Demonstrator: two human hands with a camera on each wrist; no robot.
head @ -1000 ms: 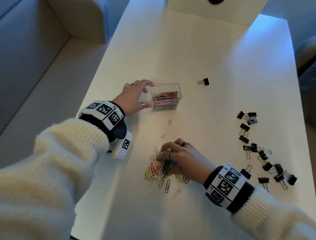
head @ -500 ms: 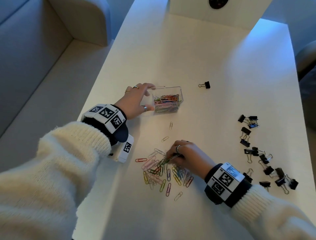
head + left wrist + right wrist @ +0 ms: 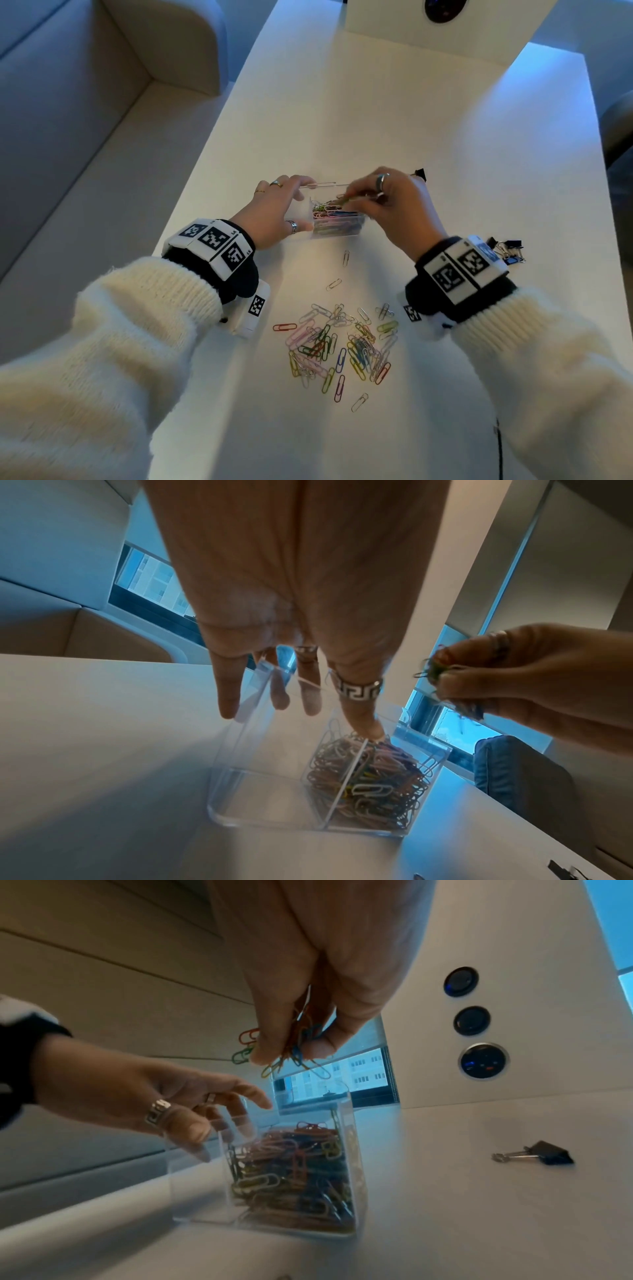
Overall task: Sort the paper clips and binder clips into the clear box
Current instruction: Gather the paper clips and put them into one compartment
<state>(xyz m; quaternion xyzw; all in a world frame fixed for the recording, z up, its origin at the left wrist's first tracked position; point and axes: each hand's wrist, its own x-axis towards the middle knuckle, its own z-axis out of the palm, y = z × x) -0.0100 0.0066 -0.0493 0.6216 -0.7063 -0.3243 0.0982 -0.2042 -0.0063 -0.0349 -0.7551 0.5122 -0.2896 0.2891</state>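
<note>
Sofa at far left, beside the white table. Left hand rests on the clear box, fingers straight over its far rim, thumb on the near wall by the divider; nothing pinched. Box stands upright on the table, two compartments: the left one holds no clips, the right one packed with coloured paper clips. Right hand hangs just above the filled compartment, fingertips pinched together on a small bunch of clips, several loops dangling below. Nearer the person, a loose pile of paper clips lies on the table, a few strays between pile and box. One binder clip lies right of the box, apart from it. More binder clips behind the right wrist, partly hidden.
</note>
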